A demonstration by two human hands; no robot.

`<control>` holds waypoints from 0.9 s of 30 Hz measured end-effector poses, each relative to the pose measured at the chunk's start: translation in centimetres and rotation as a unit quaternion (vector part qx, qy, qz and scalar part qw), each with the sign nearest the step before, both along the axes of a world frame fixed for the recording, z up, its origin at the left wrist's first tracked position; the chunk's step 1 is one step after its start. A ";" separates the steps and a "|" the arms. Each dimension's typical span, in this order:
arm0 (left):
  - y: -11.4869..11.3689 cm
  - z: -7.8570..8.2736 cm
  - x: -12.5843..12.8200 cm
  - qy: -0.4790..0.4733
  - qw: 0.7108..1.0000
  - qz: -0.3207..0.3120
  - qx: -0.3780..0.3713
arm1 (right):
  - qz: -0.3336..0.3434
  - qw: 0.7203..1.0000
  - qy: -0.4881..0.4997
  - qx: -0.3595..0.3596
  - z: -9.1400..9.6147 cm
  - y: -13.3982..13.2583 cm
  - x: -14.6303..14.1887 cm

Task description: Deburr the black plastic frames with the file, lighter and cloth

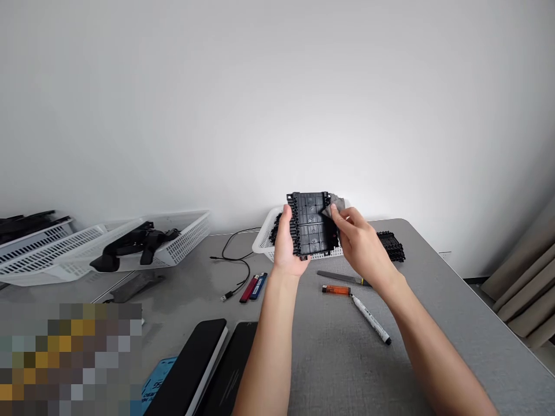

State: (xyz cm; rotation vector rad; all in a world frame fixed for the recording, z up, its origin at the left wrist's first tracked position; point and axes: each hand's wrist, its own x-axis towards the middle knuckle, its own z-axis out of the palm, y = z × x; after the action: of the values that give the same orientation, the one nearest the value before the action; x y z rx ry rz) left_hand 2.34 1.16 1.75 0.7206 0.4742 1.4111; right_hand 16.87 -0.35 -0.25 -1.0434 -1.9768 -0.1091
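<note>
My left hand (288, 245) grips a black ribbed plastic part (312, 222) by its left side, thumb along the edge, holding it up above the table. The part is a flat rectangular panel with toothed edges and a grid of recesses facing me. At its upper right edge, my right hand (358, 240) pinches a crumpled grey cloth (336, 205) against the part. Behind the part, a white basket (264, 240) holds more black pieces, mostly hidden. To the right of the basket lies a stack of similar black parts (391, 247).
On the grey table (338, 370) lie a file (340, 277), an orange lighter (336, 290), a white marker (370, 319), red (248, 289) and blue lighters (259, 286) and a black cable (236, 260). Black boxes (191, 364) sit front left; white baskets (186, 240) stand back left.
</note>
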 end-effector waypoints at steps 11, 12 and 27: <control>1.3 -0.4 -2.8 -0.023 0.995 0.088 -0.033 | 0.112 0.988 -0.058 -0.087 1.0 -2.0 1.6; 1.2 -0.4 -2.7 -0.019 0.997 0.075 -0.029 | 0.096 0.993 -0.014 -0.069 1.2 -2.0 1.8; 0.3 0.0 -1.2 0.017 1.000 0.000 -0.013 | -0.017 1.000 -0.023 -0.010 -0.5 -0.8 -1.3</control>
State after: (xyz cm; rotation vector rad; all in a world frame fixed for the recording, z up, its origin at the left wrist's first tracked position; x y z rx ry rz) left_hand 1.13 1.42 1.75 0.7247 0.5183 1.3914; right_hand 15.56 -1.16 -0.77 -1.0964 -2.0064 -0.1327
